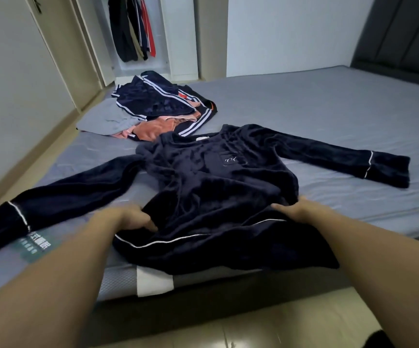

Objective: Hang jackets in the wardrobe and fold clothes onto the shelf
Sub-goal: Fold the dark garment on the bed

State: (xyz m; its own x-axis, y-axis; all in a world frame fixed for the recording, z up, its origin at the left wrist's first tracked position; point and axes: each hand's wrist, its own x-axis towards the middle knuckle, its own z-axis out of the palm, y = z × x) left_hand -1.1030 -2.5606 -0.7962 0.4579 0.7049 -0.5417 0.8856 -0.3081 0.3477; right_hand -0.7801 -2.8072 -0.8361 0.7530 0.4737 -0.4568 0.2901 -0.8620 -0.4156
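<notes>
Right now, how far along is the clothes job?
Done: several garments already hang in the wardrobe. In hand: the left hand and right hand both grip the lower part of a navy top spread on the bed. Left: an unfolded pile further back.

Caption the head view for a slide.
Both hands grip the dark navy fleece top spread on the grey mattress.

Grey mattress (303,101) (green label (36,246)), padded headboard (404,33).
</notes>
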